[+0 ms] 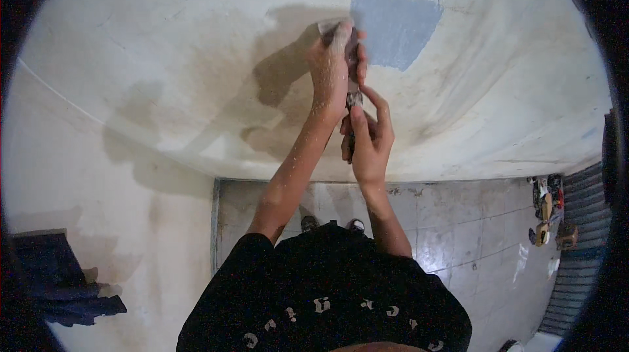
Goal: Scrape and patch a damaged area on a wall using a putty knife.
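The left hand (329, 74) wraps snugly around what looks like a scraper (352, 57) and the right hand (372, 146) pinches its lower end, just left of the grey patch (400, 28), with open wall (196, 18) leftward and the edge of the floor (472, 234) below.

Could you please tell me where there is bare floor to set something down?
The bare tiles between the right forearm and the clutter by the ribbed shutter. It is crowded at that clutter, at the shoes, and where left hand and right hand hold the tool.
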Motion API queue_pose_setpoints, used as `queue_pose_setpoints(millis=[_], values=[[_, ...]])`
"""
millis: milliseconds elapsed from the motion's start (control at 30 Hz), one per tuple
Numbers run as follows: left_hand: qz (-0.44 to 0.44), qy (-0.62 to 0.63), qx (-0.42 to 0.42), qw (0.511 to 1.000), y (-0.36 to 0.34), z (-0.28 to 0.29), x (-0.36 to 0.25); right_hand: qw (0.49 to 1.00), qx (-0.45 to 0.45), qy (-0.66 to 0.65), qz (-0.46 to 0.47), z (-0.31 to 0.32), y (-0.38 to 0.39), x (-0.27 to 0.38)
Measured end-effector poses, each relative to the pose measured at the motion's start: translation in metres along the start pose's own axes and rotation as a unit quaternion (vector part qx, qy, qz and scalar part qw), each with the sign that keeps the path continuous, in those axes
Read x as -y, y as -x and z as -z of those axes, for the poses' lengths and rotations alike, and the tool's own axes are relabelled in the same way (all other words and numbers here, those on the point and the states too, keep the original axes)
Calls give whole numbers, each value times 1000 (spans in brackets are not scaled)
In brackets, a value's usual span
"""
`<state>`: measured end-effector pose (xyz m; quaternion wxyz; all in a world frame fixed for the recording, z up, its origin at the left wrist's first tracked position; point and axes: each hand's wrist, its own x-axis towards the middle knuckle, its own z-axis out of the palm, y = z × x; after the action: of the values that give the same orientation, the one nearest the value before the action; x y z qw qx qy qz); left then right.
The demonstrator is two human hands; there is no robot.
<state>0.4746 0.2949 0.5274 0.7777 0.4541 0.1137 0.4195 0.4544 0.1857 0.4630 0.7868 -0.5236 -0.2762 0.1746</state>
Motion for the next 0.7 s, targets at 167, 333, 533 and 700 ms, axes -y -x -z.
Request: queue_pose_setpoints(millis=[167,333,533,700], values=[[86,-48,-18,995,8,16,29,999,-11,34,-31,10,17,-24],[43,-24,-18,999,9,10,8,999,8,43,9,-2,6,-1],[68,-76,-23,994,12,26,28,999,-7,49,-13,1,12,-17],[51,-49,-18,997,10,21,24,999,0,50,4,5,12,-15]])
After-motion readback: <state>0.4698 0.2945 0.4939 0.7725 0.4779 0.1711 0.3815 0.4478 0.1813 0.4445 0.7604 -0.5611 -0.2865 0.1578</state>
